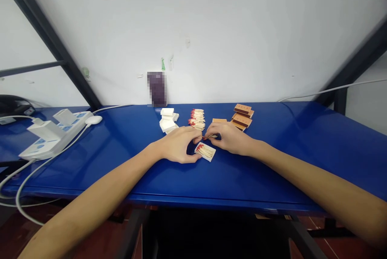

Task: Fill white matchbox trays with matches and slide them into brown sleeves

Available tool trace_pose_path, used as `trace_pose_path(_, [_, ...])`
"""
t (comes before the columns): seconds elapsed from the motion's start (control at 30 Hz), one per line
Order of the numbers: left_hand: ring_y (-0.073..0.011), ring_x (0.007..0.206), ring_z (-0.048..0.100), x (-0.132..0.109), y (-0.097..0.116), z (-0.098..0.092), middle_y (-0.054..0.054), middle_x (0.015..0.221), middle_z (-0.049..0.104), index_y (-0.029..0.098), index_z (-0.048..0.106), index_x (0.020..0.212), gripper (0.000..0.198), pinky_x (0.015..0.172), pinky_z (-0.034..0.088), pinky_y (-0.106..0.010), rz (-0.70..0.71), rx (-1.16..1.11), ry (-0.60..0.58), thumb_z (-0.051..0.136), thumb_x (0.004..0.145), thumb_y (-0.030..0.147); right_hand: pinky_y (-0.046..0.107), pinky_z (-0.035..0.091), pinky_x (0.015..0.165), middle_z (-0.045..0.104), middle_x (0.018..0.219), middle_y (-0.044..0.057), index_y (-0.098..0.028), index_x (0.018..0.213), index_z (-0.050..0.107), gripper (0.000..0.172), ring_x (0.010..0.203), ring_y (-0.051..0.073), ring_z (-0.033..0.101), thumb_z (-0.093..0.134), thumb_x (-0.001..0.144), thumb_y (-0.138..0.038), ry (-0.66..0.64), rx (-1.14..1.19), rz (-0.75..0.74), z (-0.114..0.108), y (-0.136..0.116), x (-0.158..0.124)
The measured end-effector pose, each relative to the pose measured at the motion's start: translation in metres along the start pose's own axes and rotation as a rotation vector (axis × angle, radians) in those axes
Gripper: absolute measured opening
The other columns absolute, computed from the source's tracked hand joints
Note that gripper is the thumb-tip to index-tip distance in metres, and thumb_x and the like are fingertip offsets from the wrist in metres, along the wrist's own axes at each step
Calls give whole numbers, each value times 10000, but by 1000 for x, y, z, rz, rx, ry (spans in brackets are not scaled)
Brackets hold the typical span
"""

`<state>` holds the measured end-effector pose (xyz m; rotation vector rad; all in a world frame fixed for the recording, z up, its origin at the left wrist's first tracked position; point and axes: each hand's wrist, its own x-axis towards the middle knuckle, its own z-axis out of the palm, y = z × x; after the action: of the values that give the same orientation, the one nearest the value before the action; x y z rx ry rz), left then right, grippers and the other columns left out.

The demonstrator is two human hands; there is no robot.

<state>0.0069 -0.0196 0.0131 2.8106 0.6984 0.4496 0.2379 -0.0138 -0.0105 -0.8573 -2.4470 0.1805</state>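
Note:
A small white matchbox tray (209, 157) lies on the blue table, with red-tipped matches (205, 151) in it. My left hand (180, 145) curls around the tray's left end, thumb at the near corner and forefinger by the far corner. Just beyond the tray, my right hand (231, 137) pinches a few matches, their red heads pointing left toward my left fingertips. A pile of loose matches (198, 120) lies behind both hands. White empty trays (167, 123) are heaped at its left. Orange-brown matchbox sleeves (242, 118) are stacked to the right; another sleeve (219, 120) is partly hidden behind my right hand.
At the left of the blue table (187, 188) lies a white power strip (50, 146) with chargers and cables. A blurred dark rectangular item (157, 89) leans against the white wall (229, 37). Dark metal frame bars (347, 65) rise at both sides.

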Motion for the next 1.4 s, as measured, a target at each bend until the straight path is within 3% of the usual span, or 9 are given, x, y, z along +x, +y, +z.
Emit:
trace_pose_path(0.33, [-162,705,434,0,4,-2,10,760,480,220,324,746,349,671,366,-306,20,-41,4,641,730,367,281,498,668,713,833,43,-181,853,739,274,727,164,642,570,742,4,112,30,41,10,-1,3])
trace_pose_path(0.57, [-152,657,417,1,2,0,29,703,444,218,336,743,356,635,328,-297,-36,6,23,644,719,393,291,497,652,724,847,47,-187,829,735,170,717,166,645,594,773,-110,231,169,156,-15,-11,1])
trace_pose_path(0.7, [-154,674,443,0,0,0,27,716,458,216,359,754,349,622,329,-292,-50,15,37,655,722,398,286,494,651,729,834,43,-194,836,738,136,728,166,642,614,801,-151,77,235,82,-26,-27,-2])
trace_pose_path(0.83, [-162,730,514,-1,-1,0,12,801,545,212,463,889,307,651,379,-291,-41,-54,32,672,737,378,270,487,644,725,847,36,-195,843,732,123,726,150,643,623,820,-143,-71,201,-8,-20,-33,-4])
trace_pose_path(1.0, [-189,832,586,-2,-1,1,-8,895,618,227,493,1167,472,748,437,-313,-33,-95,13,687,762,372,275,488,662,722,861,38,-198,875,726,153,726,145,642,598,844,-120,-58,136,-30,-12,-31,-6])
trace_pose_path(1.27, [-197,839,571,-1,0,0,-16,892,599,217,512,1101,395,728,439,-320,-63,-72,-3,668,787,399,284,504,675,747,849,44,-199,905,722,145,738,161,671,583,891,-165,17,88,-48,-7,-29,-6])
trace_pose_path(1.4, [-185,789,546,-1,-1,-1,-15,878,566,213,451,1009,396,668,423,-313,-113,-94,-7,668,781,453,292,507,678,753,851,39,-207,893,729,157,732,163,674,577,891,-169,38,110,-71,-7,-27,-6])
